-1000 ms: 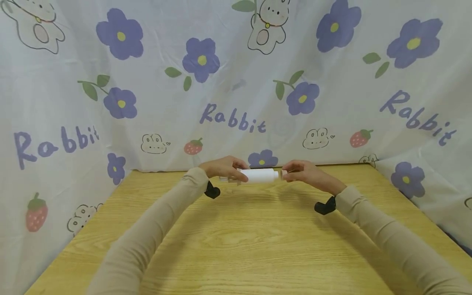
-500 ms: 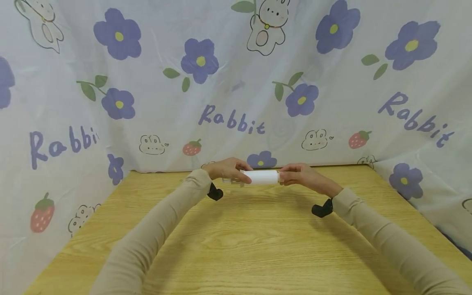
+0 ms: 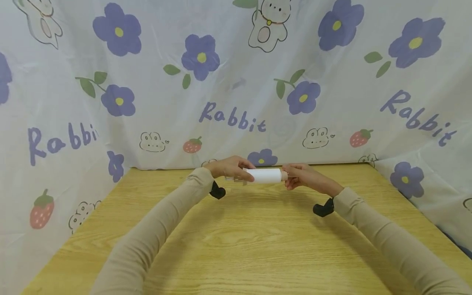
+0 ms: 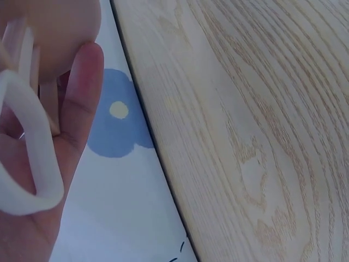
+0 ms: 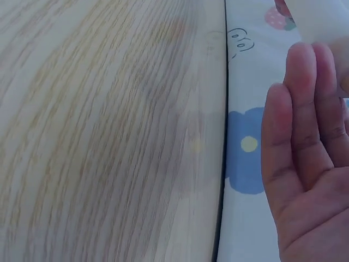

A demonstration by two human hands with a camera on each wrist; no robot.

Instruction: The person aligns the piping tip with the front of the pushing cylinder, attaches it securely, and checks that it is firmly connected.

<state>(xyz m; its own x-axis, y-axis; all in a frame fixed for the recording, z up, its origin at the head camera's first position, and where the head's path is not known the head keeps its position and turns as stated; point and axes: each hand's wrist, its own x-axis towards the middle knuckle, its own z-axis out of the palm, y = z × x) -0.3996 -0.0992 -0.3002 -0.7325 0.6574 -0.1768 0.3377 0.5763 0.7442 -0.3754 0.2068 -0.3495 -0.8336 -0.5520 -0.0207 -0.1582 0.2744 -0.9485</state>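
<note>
A white cylindrical bottle [image 3: 263, 175] lies horizontal between the hands, above the far part of the table. My left hand [image 3: 230, 167] grips its left end, thumb in front and fingers behind. Beyond that hand a pale, see-through part sticks out to the left; the left wrist view shows a white loop [image 4: 44, 158] there, near the palm. On the bottle's right end sits a pale pinkish cap [image 3: 284, 175], flush against the body. My right hand [image 3: 306, 178] pinches this cap with thumb and fingers. Close up in the right wrist view, several fingers [image 5: 302, 103] extend beside the bottle.
A wood-grain table [image 3: 236, 241] spreads beneath both arms. Behind it and along the sides hangs a white cloth [image 3: 236, 82] printed with rabbits, purple flowers and strawberries. A black wrist mount [image 3: 217, 191] hangs under the left wrist, another black mount [image 3: 323, 208] under the right.
The cap, held apart from the bottle's bare neck one second ago, now covers the neck. My right hand's fingers have shifted round the cap. The left hand and bottle moved slightly right.
</note>
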